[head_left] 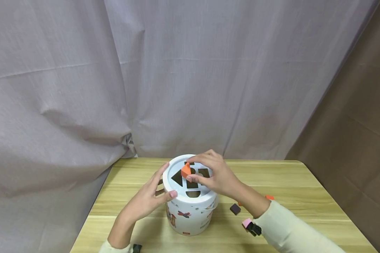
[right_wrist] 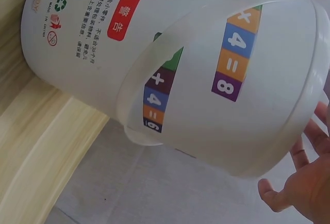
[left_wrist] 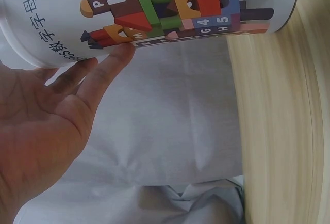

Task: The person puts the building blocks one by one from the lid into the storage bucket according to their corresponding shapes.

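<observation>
A white bucket [head_left: 190,218] with printed pictures of toy blocks stands upright on the table. Its lid [head_left: 206,189] has several shaped holes, among them a triangle and a half-round. My right hand [head_left: 216,174] pinches an orange block [head_left: 185,171] with slanted sides between thumb and fingertips, just over the middle holes. Against the bucket's left side rests my left hand [head_left: 145,200], its thumb on the lid's front rim. In the left wrist view, the fingers [left_wrist: 105,74] of that hand lie nearly straight along the printed wall.
To the bucket's right lie a dark block [head_left: 235,209], a pink block [head_left: 246,222] and an orange block [head_left: 270,198] partly behind the right forearm. The bucket's white handle [right_wrist: 136,79] hangs down its side. A grey curtain [head_left: 190,88] hangs behind the wooden table [head_left: 114,196].
</observation>
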Demonstrator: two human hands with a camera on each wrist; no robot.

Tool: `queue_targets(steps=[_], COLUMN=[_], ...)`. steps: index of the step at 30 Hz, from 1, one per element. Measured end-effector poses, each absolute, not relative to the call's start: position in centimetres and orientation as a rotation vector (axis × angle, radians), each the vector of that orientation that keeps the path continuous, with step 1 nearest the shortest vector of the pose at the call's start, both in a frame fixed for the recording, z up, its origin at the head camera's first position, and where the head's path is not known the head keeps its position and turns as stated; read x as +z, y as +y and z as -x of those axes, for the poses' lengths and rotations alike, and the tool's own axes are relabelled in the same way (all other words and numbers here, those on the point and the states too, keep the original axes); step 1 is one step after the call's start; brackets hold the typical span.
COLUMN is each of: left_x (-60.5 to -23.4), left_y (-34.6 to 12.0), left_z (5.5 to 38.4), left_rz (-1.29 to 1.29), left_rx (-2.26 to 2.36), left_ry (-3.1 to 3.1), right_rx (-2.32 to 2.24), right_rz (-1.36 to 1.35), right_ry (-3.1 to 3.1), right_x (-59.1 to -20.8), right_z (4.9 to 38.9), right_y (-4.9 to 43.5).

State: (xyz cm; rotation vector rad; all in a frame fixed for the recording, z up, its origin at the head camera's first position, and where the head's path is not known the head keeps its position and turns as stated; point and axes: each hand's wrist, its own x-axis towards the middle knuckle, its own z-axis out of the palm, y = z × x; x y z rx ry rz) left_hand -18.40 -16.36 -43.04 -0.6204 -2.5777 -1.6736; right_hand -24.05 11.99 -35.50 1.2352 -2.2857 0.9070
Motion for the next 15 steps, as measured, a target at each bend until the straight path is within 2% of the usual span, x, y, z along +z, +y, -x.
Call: queue_targets(steps=[15], left_x=[-43.4], left_y=[-15.8], left_z=[18.3], left_rz=[0.626], left_rx=[-1.711], left_ry=[-2.568], right_rx=[0.883], right_rz=[-1.257], right_ry=[-2.331], right_x=[-36.1], right_z=[23.8], right_y=[10.7])
